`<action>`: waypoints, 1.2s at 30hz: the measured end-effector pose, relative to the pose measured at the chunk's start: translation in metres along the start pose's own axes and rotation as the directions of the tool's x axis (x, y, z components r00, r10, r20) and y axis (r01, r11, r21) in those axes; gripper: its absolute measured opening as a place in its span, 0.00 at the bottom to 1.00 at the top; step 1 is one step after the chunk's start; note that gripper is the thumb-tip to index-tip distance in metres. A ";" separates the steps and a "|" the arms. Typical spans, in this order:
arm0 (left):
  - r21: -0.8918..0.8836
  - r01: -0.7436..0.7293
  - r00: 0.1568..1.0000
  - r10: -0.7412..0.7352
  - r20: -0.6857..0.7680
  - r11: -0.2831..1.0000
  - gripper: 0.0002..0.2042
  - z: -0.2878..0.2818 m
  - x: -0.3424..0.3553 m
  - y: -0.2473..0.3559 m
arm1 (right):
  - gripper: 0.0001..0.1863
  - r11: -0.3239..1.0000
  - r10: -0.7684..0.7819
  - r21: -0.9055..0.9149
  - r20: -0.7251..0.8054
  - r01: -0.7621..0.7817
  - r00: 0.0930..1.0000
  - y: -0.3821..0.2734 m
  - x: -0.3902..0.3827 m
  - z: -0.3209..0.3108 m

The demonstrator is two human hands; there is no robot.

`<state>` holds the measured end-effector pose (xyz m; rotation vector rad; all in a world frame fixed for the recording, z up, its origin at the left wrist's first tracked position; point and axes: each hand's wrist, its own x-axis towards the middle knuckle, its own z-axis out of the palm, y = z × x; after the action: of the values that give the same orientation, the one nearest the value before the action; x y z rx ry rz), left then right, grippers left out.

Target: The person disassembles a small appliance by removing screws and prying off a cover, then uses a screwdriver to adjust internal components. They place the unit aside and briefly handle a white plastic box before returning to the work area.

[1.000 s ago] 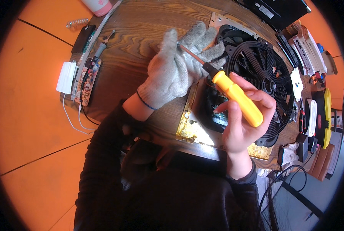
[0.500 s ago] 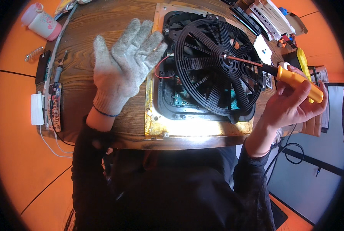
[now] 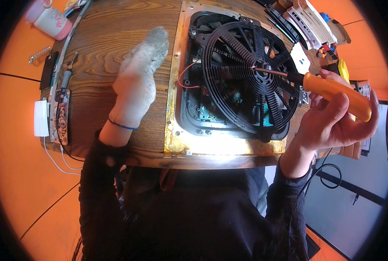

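My left hand [image 3: 139,74], in a grey knit glove, is turned edge-on over the wood left of the fan assembly, blurred, fingers apparently stretched out. My bare right hand [image 3: 333,117] grips a yellow-handled screwdriver [image 3: 337,90], its metal tip at the hub of a round black fan grille [image 3: 220,69]. The grille sits tilted over a black housing [image 3: 189,126] with green circuit parts and a thin red wire [image 3: 181,80] showing, all on a stained metal plate [image 3: 174,143].
A soldering iron [image 3: 66,78], power strip [image 3: 61,119] and white rectangular item [image 3: 40,118] line the left side of the wooden table [image 3: 98,39], with a pink bottle [image 3: 50,24] behind. Stacked white plastic parts [image 3: 305,24] and a yellow item [image 3: 342,69] are at the right.
The screwdriver moved rightward from beside my left glove to the grille's hub. My left hand moved left, its spread palm since turning edge-on. The whole view has shifted with my head.
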<state>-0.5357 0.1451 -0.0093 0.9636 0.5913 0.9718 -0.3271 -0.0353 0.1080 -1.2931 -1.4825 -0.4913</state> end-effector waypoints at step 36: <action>0.686 -0.695 0.718 0.144 0.681 0.216 0.21 0.008 -0.020 0.006 | 0.27 0.784 0.273 0.517 0.211 -0.344 0.939 0.041 0.037 0.115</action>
<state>-0.5409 0.1259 0.0002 2.5180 0.3844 0.7583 -0.3347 0.0902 0.0862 -1.0778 -1.3371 0.2351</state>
